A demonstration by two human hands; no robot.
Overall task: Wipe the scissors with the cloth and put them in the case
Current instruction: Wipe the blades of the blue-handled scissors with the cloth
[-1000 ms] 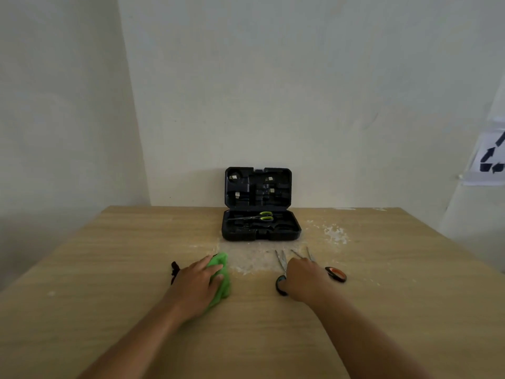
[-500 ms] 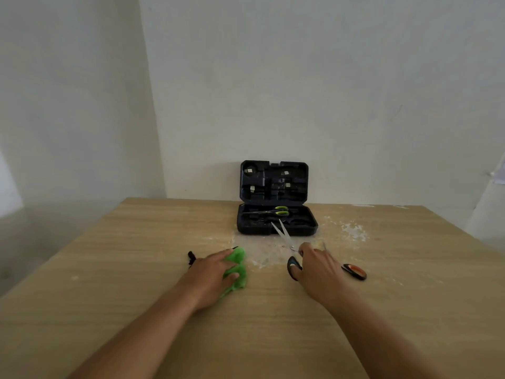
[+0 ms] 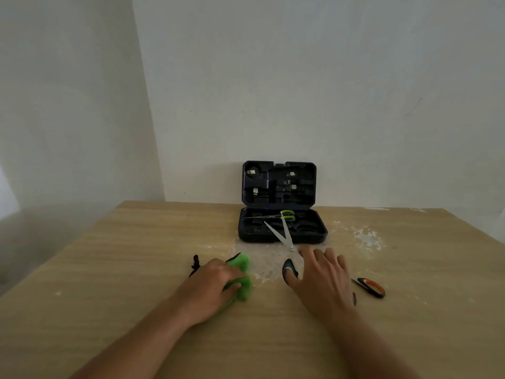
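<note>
Step in hand, as judged: pick-up of the scissors (image 3: 281,235), ahead of wiping. Right hand (image 3: 322,280) lay over the handles, thumb through or against the dark loop with a blue inner edge; fingers were partly spread over the rest, so a firm grip could not be confirmed. The blades stood open in a V, tips pointing toward the case (image 3: 282,228) and overlapping its front edge in view; whether they were clear of the table (image 3: 109,269) could not be told. Left hand (image 3: 216,283) was closed on the green cloth (image 3: 241,272), pinching it against the table.

Next move likely calls for closing the blades, bringing cloth and blades together, and wiping along the steel away from the edge.

Case open, lid upright against the wall. Tray held green-handled scissors (image 3: 284,216) lying crosswise; other moulded slots looked vacant. Orange-and-black scissors (image 3: 370,287) lay just right of the right hand. White powder (image 3: 366,237) was scattered near the case.
</note>
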